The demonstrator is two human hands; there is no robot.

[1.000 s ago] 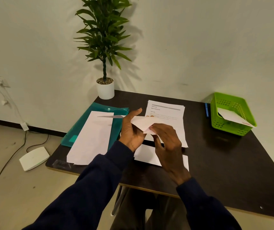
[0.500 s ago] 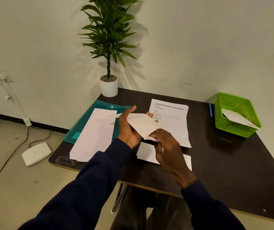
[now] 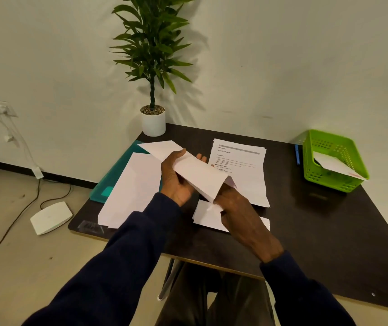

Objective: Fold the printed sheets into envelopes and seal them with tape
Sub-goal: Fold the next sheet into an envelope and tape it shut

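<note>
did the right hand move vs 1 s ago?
Yes. The right hand has dropped toward the near table edge: it was level with the printed sheet's lower text, and now it sits over that sheet's bottom corner.

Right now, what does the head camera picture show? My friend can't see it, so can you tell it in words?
A person's left hand and right hand hold a folded white sheet above a dark table. On the table lie more white sheets, a printed page, a teal folder and a green basket with paper inside. A potted plant stands at the back corner.
</note>
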